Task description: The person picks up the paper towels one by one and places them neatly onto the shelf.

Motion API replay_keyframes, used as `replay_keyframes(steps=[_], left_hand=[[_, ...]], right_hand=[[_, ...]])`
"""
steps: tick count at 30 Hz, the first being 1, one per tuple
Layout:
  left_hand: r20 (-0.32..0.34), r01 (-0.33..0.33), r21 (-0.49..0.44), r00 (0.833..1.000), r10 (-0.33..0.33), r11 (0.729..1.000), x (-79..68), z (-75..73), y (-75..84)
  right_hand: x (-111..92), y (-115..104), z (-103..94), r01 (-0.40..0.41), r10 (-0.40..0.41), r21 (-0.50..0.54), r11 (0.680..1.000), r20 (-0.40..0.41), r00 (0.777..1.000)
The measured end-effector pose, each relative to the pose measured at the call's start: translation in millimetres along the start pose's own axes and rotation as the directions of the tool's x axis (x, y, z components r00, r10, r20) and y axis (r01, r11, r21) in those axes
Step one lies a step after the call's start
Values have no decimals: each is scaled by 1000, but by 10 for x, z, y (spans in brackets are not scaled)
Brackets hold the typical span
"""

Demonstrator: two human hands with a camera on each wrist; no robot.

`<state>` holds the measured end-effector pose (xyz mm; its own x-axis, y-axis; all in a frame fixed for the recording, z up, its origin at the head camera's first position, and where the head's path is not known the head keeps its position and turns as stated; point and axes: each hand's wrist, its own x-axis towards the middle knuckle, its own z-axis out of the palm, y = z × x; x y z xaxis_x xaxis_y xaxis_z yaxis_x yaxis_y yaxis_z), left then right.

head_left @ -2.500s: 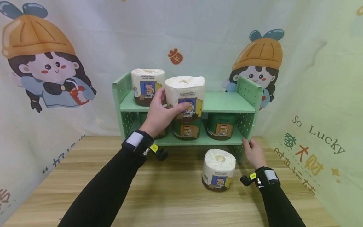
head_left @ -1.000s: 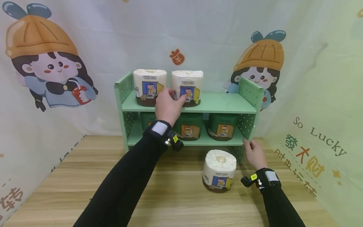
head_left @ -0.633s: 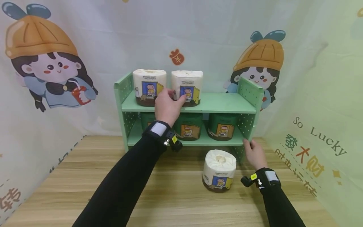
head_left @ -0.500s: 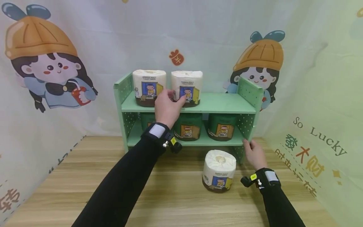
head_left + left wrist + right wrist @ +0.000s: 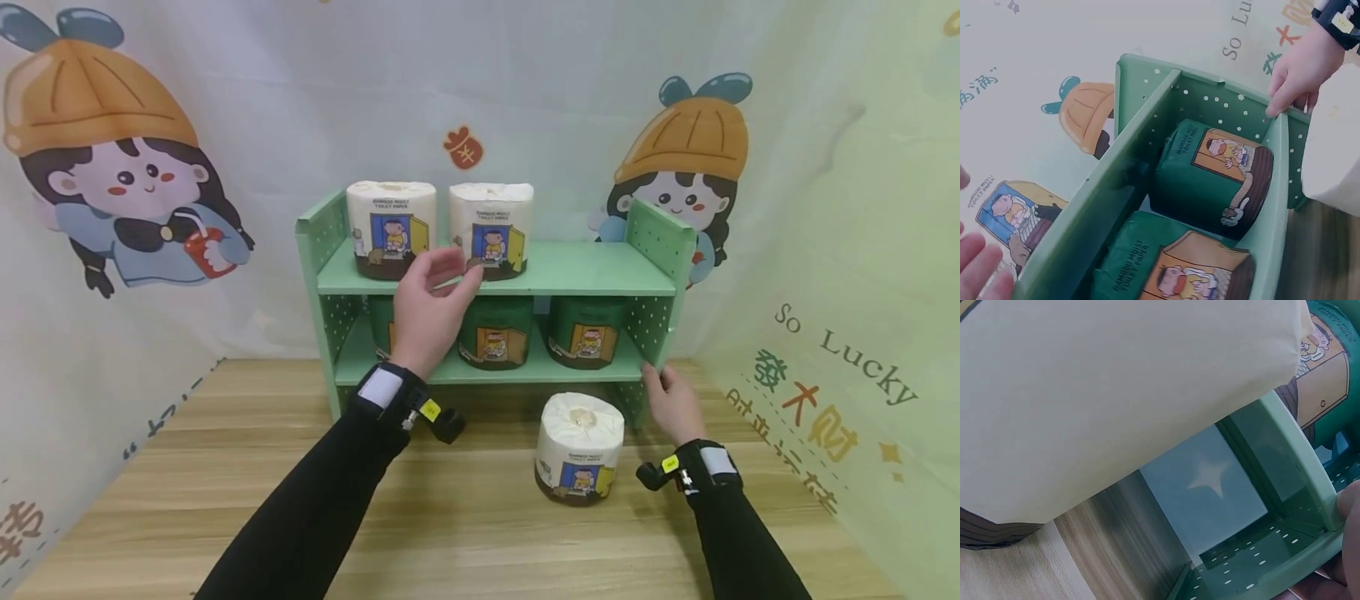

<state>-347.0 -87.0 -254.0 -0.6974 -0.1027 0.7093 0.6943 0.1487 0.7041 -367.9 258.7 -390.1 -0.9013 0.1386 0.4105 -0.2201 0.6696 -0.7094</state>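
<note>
Two white-wrapped toilet rolls stand upright on the green shelf's (image 5: 577, 268) top board, one at the left (image 5: 392, 229) and another toilet roll (image 5: 491, 221) in the middle. My left hand (image 5: 429, 312) is just in front of the middle roll, fingers loosely bent, with a gap between thumb and fingers and nothing held. My right hand (image 5: 673, 408) grips the front edge of the shelf's right side panel; in the right wrist view its thumb (image 5: 1349, 506) lies on one side and fingers behind. A third white toilet roll (image 5: 579, 450) stands on the table before the shelf.
Green-wrapped toilet rolls stand on the lower board: one in the middle (image 5: 493, 335), one at the right (image 5: 587, 333), and one at the left partly behind my left hand. A printed cloth (image 5: 555, 100) hangs behind the wooden table (image 5: 255, 467).
My left hand has set the middle white roll down on the top board, let go, and drawn back a little down and left. My right hand has stayed on the side panel.
</note>
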Motion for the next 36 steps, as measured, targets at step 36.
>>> replay_keyframes(steps=[36], left_hand=[[416, 321, -66, 869, -267, 945, -1201, 411, -722]], right_hand=[[15, 34, 3, 6, -6, 7, 1000, -6, 1000]])
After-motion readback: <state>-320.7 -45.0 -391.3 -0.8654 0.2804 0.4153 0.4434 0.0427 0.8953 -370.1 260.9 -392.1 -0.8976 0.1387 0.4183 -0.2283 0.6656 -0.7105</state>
